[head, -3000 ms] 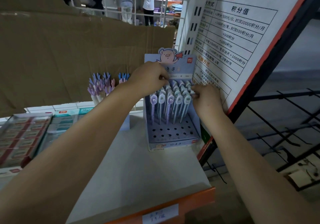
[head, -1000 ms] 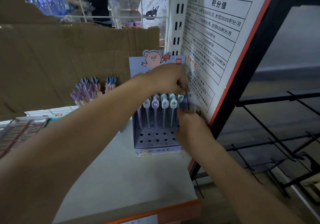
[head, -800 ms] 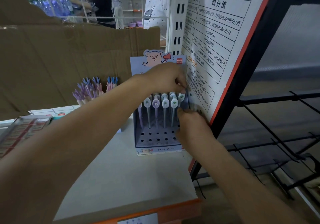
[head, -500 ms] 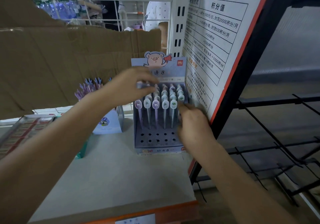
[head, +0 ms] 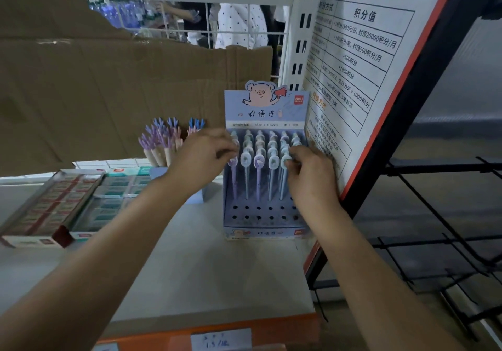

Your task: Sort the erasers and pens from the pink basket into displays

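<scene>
Both hands pinch pens (head: 258, 160) by their round caps. The left hand (head: 203, 158) has curled fingers on the front pen of the column nearest the left edge of the frame. The right hand (head: 312, 177) has its fingertips (head: 289, 162) closed on a cap in the right-hand columns. Motion blur hides exactly how the thumbs sit.

The pens stand upright in the back rows of the pen display (head: 264, 232), a blue tiered box with a pig on its header card, just right of centre in the frame. Its two front rows of holes are empty.

The step in hand looks like seating and straightening pens. To do it well, hold each cap low and push straight down along the barrel so the tip finds its hole. Turn the printed faces forward and fill from the back rows to the front, so that the hands do not knock pens already standing. The light box could tip or slide, so one hand should brace it.

To the left of the box is a holder of antler-topped pens (head: 168, 139). Further left lie two flat eraser trays (head: 49, 206), which I judge by their small blocks. All of this sits on a pale shelf (head: 217, 274) backed by cardboard (head: 108, 92). A notice board (head: 353, 65) leans at the upper right. The pink basket is not in view.
</scene>
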